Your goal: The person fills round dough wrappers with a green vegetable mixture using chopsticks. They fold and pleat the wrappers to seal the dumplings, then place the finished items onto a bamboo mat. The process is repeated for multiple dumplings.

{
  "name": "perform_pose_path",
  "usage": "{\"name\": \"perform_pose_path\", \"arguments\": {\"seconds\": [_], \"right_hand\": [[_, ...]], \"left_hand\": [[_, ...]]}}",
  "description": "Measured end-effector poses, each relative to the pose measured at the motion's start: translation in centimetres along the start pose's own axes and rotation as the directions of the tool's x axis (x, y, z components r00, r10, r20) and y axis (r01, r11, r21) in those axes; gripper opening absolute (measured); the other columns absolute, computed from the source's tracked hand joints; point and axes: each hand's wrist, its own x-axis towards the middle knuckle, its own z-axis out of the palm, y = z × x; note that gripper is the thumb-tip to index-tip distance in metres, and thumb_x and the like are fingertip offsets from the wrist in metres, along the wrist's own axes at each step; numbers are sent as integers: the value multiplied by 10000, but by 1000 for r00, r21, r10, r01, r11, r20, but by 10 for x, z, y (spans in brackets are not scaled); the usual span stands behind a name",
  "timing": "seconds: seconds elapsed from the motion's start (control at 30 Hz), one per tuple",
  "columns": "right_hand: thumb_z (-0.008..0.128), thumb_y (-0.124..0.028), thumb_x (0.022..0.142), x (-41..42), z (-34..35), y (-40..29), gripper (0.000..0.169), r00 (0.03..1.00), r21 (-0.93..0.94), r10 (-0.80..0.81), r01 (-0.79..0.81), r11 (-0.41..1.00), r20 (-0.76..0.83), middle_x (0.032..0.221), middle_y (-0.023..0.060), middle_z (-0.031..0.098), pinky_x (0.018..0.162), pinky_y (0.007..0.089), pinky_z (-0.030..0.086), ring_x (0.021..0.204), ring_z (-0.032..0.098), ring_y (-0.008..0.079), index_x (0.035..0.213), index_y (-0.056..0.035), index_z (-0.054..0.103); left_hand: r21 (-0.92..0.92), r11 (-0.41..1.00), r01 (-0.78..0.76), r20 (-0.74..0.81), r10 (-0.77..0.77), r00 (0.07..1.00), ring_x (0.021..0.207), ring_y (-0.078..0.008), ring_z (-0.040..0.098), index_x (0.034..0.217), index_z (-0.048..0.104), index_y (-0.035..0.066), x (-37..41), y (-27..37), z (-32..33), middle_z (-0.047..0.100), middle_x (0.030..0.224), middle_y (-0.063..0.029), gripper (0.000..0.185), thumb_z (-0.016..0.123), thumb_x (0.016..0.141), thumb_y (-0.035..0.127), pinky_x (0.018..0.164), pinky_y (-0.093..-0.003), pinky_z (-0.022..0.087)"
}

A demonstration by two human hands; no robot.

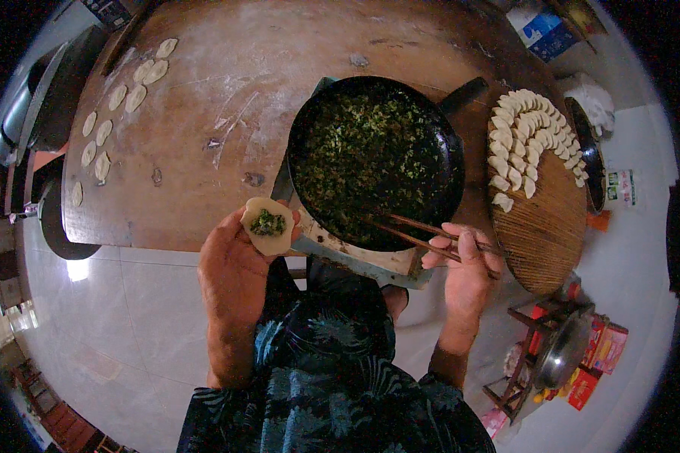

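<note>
My left hand (241, 272), palm up, holds a round dough wrapper (273, 244) with a small heap of chopped green filling (268, 222) at its middle. In my right hand (469, 257) is a pair of wooden chopsticks (425, 226), their tips inside a black frying pan (456, 170). Chopped green filling (368, 141) covers much of the pan's inside. The pan rests on a worn box-like support (340, 240) at the table's near edge. On the right, rows of folded dumplings (510, 136) lie on a round wooden board (544, 238).
Several flat dough wrappers (136, 97) lie on the left of the floured wooden table (204, 113). The pan's handle (464, 93) points toward the back right. A metal basin (564, 351) sits on a wooden stand (510, 390) at the lower right, beside red packages (603, 345).
</note>
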Motion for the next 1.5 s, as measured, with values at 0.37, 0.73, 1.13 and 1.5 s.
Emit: {"name": "perform_pose_path", "arguments": {"seconds": [0.37, 0.73, 1.13, 1.5], "right_hand": [[555, -250, 906, -5, 15, 15, 305, 995, 139, 95, -92, 986, -16, 780, 180, 648, 475, 361, 508, 521, 610, 251, 950, 47, 608], [557, -300, 895, -5, 4, 22, 341, 991, 313, 114, -85, 946, -77, 768, 164, 643, 467, 381, 511, 511, 604, 259, 954, 33, 601], [507, -331, 918, -26, -4, -2, 351, 993, 264, -109, 115, 958, -35, 873, 171, 640, 433, 372, 485, 553, 590, 241, 991, 6, 576], [655, -189, 813, -60, 1, -17, 263, 609, -108, -541, 716, 690, 580, 805, 98, 640, 540, 285, 479, 582, 599, 239, 1017, -32, 601]], "left_hand": [[5, 1000, 10, -57, -10, 998, 1054, -383, 560, 1118, 488, -117, -3, 1, 5, 563, 1118, -247, 406, 376, 934, 227, 934, -483, 452], [-9, 1000, 15, 76, -14, 997, 1108, -360, 526, 1151, 493, -88, 0, -3, 8, 552, 1157, -234, 404, 364, 941, 233, 962, -499, 418], [6, 991, 131, 12, -131, 991, 1047, -329, 562, 1150, 491, -70, 14, -20, 21, 568, 1127, -198, 407, 406, 928, 260, 937, -458, 437], [-32, 992, 126, 57, -124, 991, 1017, -297, 582, 1166, 475, -87, 16, -28, 26, 580, 1094, -185, 428, 419, 925, 261, 909, -435, 456]]}}
